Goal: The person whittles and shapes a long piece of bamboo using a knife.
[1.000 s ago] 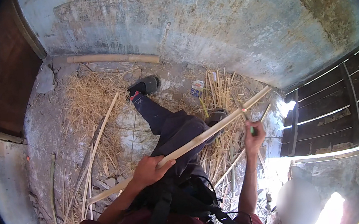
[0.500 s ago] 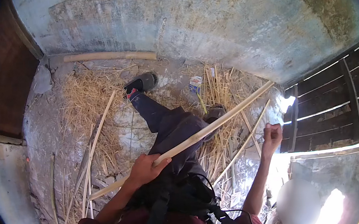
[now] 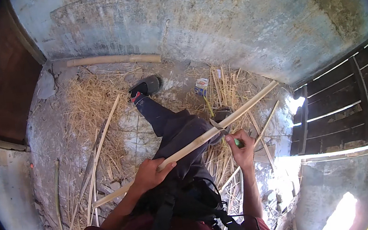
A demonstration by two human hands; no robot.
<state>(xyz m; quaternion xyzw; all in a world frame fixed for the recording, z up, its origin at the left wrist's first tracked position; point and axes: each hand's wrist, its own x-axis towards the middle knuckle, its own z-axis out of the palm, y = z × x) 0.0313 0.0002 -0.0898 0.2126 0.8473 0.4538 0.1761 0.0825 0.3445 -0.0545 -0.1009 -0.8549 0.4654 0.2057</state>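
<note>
A long, pale bamboo strip [image 3: 196, 143] lies slantwise across my lap, rising from lower left to upper right. My left hand [image 3: 151, 174] is wrapped round its lower part, the thumb lying along the top. To the right, my right hand [image 3: 242, 148] is closed on the handle of a knife [image 3: 219, 126]; a bit of green shows between the fingers. The blade meets the strip beyond my knee, its tip pointing up and left. Whether the edge bites into the bamboo I cannot tell.
Straw-like shavings [image 3: 90, 99] cover the floor on both sides of my outstretched leg. Several thin strips [image 3: 102, 157] lie at left. A thick bamboo pole [image 3: 113, 60] rests along the stained wall [image 3: 209, 24]. Dark wooden slats [image 3: 334, 105] stand at right.
My right hand has come left from beside the slats to the strip, and the knife now shows against the bamboo. My left hand keeps its hold with hardly any movement.
</note>
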